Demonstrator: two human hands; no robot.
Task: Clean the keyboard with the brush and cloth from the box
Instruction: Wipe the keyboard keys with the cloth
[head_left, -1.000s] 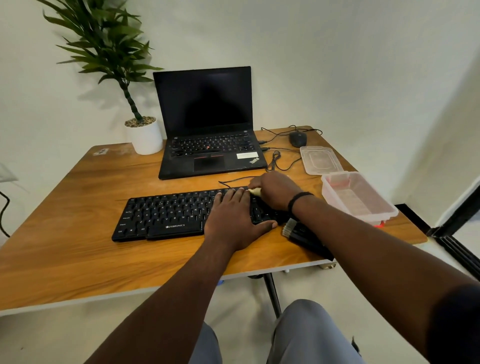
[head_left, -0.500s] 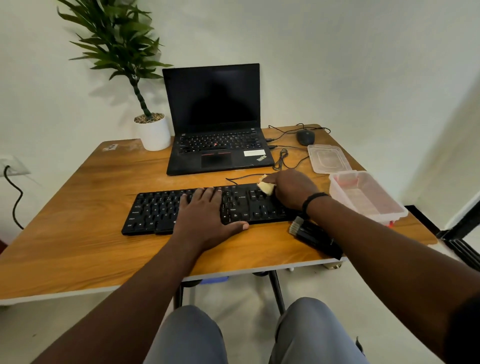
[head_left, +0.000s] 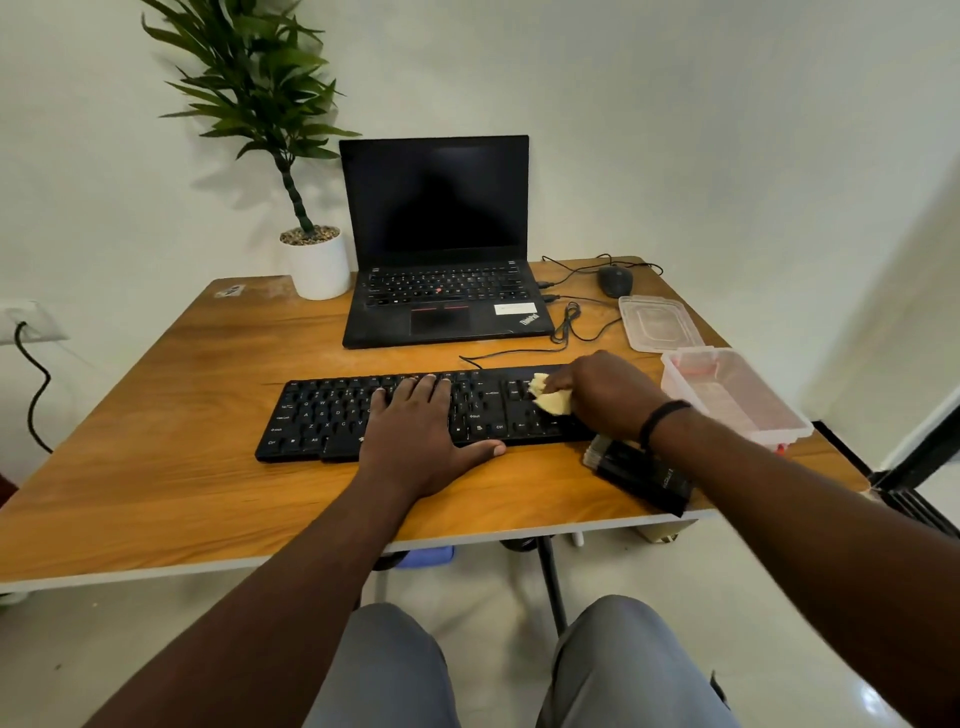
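Observation:
A black keyboard (head_left: 322, 415) lies across the middle of the wooden table (head_left: 156, 467). My left hand (head_left: 421, 431) rests flat on its centre, fingers straight over the keys. My right hand (head_left: 602, 389) grips a crumpled yellow cloth (head_left: 550, 397) and holds it against the keys at the keyboard's right end. The black brush (head_left: 644, 470) lies on the table just right of the keyboard, partly under my right forearm. The clear plastic box (head_left: 737, 400) stands open at the table's right edge.
An open black laptop (head_left: 441, 291) sits behind the keyboard, with a potted plant (head_left: 317, 260) to its left. The box lid (head_left: 657, 322), a mouse (head_left: 615, 280) and loose cables (head_left: 571, 322) lie at the back right. A wall socket with a cable (head_left: 26, 332) is at the left.
My right hand has slid the cloth toward the right end of the keyboard. My left hand has shifted left to the keyboard's centre. The camera view has drifted.

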